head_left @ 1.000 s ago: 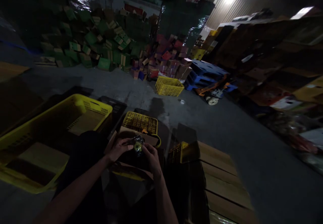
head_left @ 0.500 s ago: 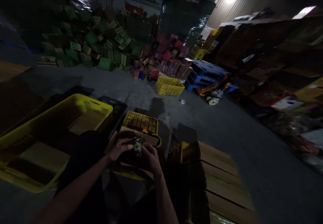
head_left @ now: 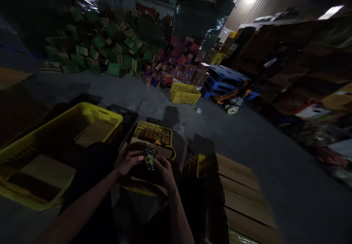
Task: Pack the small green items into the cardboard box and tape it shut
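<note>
Both my hands meet low in the middle of the dim view over an open cardboard box (head_left: 143,179). My left hand (head_left: 129,162) and my right hand (head_left: 165,169) are closed on a small dark, shiny wrapped item with a yellow spot (head_left: 149,159), held between the fingertips. What the item is stays too dark to name. Just beyond the hands sits a small yellow crate (head_left: 153,133) with a cardboard edge in front of it.
A big yellow crate (head_left: 63,141) holding cardboard sheets stands at my left. Stacked flat cardboard (head_left: 239,192) lies at my right. Across the concrete floor are another yellow crate (head_left: 184,93), blue pallets (head_left: 225,76), and heaps of green and red boxes (head_left: 115,49).
My fingers have shifted slightly on the small wrapped item, which has turned a little between them. The hands stay in the same place.
</note>
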`<move>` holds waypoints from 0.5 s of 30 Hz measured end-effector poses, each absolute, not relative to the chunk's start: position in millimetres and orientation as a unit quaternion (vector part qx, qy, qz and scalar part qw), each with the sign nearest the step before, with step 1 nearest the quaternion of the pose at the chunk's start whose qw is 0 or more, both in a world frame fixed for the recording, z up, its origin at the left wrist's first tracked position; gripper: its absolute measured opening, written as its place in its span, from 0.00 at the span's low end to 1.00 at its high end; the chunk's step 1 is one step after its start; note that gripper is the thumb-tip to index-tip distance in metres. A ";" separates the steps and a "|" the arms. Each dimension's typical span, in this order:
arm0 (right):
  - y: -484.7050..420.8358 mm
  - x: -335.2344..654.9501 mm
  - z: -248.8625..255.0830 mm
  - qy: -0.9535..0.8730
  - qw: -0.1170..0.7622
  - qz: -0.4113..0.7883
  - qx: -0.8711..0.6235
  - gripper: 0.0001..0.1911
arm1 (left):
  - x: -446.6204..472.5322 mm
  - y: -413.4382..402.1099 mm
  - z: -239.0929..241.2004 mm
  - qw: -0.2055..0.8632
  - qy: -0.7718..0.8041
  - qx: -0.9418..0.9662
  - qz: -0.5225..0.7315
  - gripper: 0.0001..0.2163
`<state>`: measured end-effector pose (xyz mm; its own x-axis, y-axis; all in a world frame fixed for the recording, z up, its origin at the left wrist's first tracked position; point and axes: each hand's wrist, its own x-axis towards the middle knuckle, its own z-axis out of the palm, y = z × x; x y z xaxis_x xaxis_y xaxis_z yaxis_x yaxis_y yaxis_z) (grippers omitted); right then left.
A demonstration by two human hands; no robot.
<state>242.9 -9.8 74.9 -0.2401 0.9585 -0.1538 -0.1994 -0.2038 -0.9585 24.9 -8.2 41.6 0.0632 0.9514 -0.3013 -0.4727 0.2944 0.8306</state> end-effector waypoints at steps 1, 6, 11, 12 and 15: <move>-9.6 242.9 74.8 -0.449 0.447 0.647 -0.424 0.18 | 25.2 -7.6 41.9 0.674 0.442 0.264 0.530 0.24; -9.2 243.1 74.3 -0.449 0.443 0.646 -0.430 0.18 | 25.2 -7.2 45.6 0.670 0.450 0.246 0.536 0.26; -9.7 243.4 76.6 -0.457 0.446 0.637 -0.432 0.20 | 24.5 -7.4 46.1 0.677 0.441 0.258 0.530 0.24; -9.6 243.5 76.8 -0.457 0.447 0.636 -0.432 0.20 | 24.4 -7.3 45.8 0.677 0.441 0.257 0.530 0.24; -9.1 244.3 75.6 -0.461 0.445 0.632 -0.435 0.19 | 24.4 -7.0 45.5 0.676 0.439 0.252 0.536 0.25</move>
